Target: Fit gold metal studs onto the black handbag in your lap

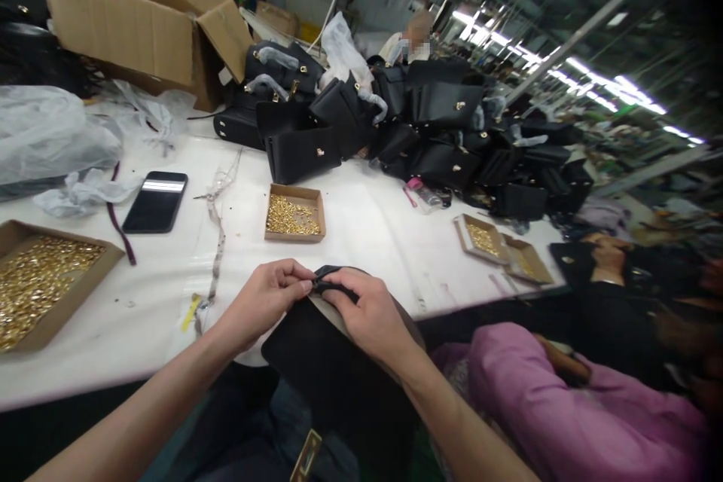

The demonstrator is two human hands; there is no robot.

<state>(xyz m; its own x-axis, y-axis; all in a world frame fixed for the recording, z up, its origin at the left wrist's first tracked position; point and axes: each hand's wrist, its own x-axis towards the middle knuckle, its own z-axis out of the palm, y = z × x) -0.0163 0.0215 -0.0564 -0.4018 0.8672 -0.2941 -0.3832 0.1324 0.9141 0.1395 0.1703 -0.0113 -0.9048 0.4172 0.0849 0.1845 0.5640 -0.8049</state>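
Observation:
A black handbag [339, 369] lies across my lap and against the table's front edge, its gold clasp [306, 456] hanging low. My left hand [276, 290] pinches the bag's upper edge between thumb and fingertips. Beside it, my right hand [367, 309] is closed on a black strap-like part of the same edge. The fingertips of both hands nearly meet there; whether a small metal piece sits between them is too small to tell. Just beyond my hands stands a small cardboard tray [295, 236] of tiny gold metal pieces [291, 216].
Black handbags [302, 154] are heaped along the table's back. At left are a larger tray [68, 320] of gold pieces, a phone [155, 202], plastic wrapping [53, 132] and a cardboard box [124, 34]. Two small trays [480, 239] and a person in a pink sleeve [525, 384] are at right.

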